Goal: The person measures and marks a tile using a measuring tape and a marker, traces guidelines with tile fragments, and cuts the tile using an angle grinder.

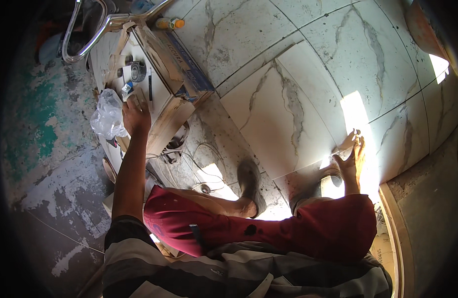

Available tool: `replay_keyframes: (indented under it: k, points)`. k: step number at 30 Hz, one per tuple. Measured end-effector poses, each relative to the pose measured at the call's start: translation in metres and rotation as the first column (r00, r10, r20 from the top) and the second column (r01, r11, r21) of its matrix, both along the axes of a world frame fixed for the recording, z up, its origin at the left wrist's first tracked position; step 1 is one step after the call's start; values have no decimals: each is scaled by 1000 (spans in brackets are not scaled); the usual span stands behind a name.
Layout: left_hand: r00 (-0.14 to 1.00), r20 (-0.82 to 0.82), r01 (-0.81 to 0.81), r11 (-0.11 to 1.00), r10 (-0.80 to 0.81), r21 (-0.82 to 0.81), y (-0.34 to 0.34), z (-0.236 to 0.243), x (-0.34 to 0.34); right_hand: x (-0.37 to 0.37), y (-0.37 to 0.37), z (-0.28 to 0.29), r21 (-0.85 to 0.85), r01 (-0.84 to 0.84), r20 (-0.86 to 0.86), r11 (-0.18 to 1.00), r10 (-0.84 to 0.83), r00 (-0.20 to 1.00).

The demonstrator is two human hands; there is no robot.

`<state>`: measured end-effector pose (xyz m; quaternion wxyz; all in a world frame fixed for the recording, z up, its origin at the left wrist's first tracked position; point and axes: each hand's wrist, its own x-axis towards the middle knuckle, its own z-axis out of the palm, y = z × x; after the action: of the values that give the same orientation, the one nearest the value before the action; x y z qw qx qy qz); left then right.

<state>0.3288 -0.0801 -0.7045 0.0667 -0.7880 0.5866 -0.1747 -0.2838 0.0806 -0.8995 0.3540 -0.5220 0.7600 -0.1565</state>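
My left hand [136, 115] reaches onto the top of a stack of tile boxes [162, 97], its fingers bent and drawn together over something pale that I cannot make out. Just beyond its fingertips lies a small blue-and-white packet [127, 88]. A round black object [138, 71], perhaps a tape measure, and a slim black pen or marker [150, 88] rest close by. Against the wrist sits a crumpled clear plastic bag [109, 115]. Over by my right knee, my right hand [352, 161] is in bright sunlight with thumb and fingers apart, holding nothing visible.
A loose marble-patterned tile [283, 116] lies on the tiled floor before my feet. Cables [204, 159] tangle beside the boxes. A bent chrome tube frame [97, 35] and an orange-capped bottle [169, 23] are at the far left. A wooden frame [395, 238] stands at right.
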Motion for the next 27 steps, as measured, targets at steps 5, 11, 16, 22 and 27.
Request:
replay_keyframes:
  k: [5, 11, 16, 22, 27]
  points:
    - [998, -28, 64, 996, -63, 57, 7, 4, -2, 11, 0, 0, 20, -73, -140, 997, 75, 987]
    - [981, -85, 181, 982, -176, 55, -4, -17, -15, -4, 8, -13, -20, -50, -226, 999, 44, 973]
    - [775, -554, 398, 916, -303, 56, -6, -14, -67, -2, 4, 4, -74, -62, -92, 995, 55, 994]
    - [168, -690, 477, 555, 704, 682, 36, -73, -281, -3, 14, 66, -35, -37, -39, 999, 35, 999]
    - [-475, -157, 501, 413, 866, 761, 70, -127, -397, 10, 9, 93, -173, 112, 239, 979, -68, 969]
